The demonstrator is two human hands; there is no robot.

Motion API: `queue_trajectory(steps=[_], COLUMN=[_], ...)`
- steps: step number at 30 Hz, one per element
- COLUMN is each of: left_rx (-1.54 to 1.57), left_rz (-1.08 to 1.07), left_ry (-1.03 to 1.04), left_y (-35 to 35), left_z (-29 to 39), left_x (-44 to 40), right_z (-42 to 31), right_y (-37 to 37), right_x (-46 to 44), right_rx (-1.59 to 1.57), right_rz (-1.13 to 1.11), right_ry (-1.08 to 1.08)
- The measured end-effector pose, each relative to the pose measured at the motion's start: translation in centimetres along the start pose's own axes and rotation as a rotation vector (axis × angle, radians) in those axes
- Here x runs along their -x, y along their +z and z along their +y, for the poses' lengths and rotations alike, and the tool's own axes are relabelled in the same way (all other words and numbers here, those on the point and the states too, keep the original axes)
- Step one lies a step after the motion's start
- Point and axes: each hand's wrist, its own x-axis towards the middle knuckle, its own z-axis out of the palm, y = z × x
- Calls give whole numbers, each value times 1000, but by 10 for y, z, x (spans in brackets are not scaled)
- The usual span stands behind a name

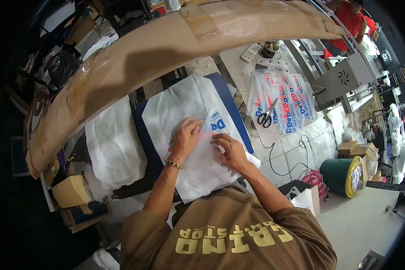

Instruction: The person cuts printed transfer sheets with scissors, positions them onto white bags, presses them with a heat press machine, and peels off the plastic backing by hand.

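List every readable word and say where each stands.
"GRIND": brown shirt, upside down.
"STOP": same shirt; smaller lettering there unclear.
"De": printed piece by the right hand; small print blurred.
"DepED": stacked sheets, repeated.
Too small: label on green bin.
Mostly hidden: red print on white fabric by left hand.
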Motion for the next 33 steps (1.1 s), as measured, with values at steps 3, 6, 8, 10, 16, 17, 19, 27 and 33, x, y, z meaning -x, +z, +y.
queue_trajectory(steps=[3, 6, 8, 10, 16, 17, 19, 27, 33], left_rx=[-14, 10, 72, 135, 70, 67, 6, 160, 189], left_rz=[-25, -40, -81, -125, -360, -362, -324, -607, -579], left_ry=[1, -7, -59, -111, -77, -76, 160, -361, -349], left_y=[-1, -1, -4, -9, -28, -30, -31, -28, -28], left_z=[4, 2, 2, -2, -32, -37, -45, -35, -37], left_x=[-1, -3, -4, -8, -14, -16, -21, -57, -60], right_z=[-1, -1, 0, -6, -27, -29, -21, -8, -5], right_y=[1, 4, 7, 12, 20, 20, 32, 46, 48], right_x=[-1, -2, -3, -8, -19, -20, -19, -20, -17], right_rx=[1, -10, -41, -31, -57, -78, -18, 96, 51], right_rz=[6, 26, 15, 47, -68, -146, -91, -65, 20], right_ry=[-26, -48, -51, -97, -38, 42, -18, -60, -97])
